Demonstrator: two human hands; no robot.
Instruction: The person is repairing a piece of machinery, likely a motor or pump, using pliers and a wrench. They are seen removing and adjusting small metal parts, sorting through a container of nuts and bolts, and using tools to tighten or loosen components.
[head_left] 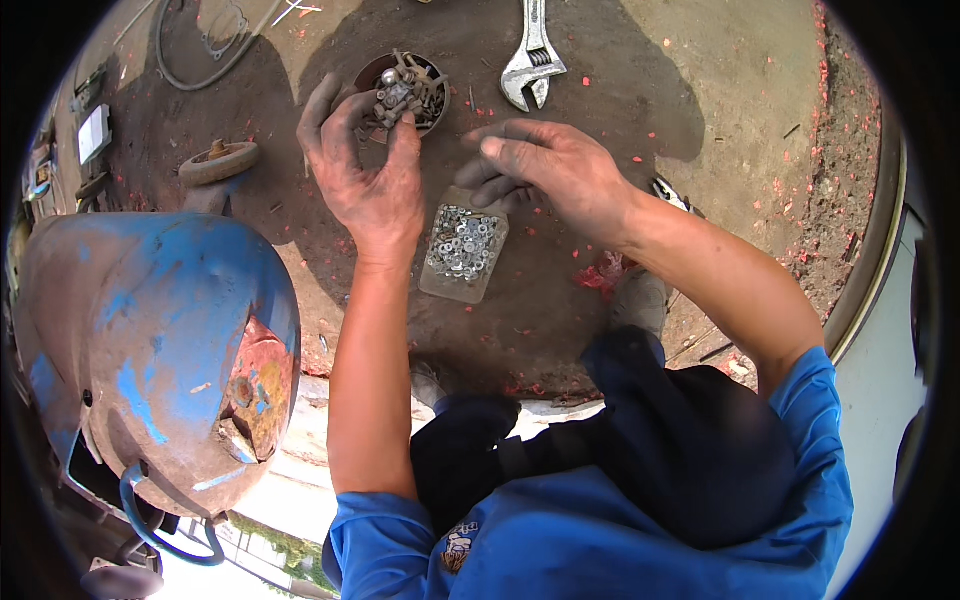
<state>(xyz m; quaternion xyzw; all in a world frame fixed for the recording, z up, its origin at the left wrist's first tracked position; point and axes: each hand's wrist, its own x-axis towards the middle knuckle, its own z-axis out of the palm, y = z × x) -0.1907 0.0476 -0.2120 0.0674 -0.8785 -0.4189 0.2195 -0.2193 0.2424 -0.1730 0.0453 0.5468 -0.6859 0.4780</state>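
My left hand (370, 175) is closed on a small cluster of bolts and nuts (398, 92), pinched between thumb and fingers over a round tin (443, 95). More dark, rusty bolts lie in the tin, partly hidden by the hand. To the right, my right hand (545, 170) hangs with its fingers curled and the thumb against the index finger. Whatever may be between those fingertips does not show. Just below it, on the ground, sits a clear plastic tub (455, 290) filled with silvery washers and nuts (465, 245).
An adjustable wrench (533, 65) lies beyond my right hand. Pliers (672, 195) rest by my right forearm. A worn blue tank (170, 350) with a small wheel (220, 163) stands at the left. Red flecks dot the dirt ground, and a cable loop (165, 65) lies at the far left.
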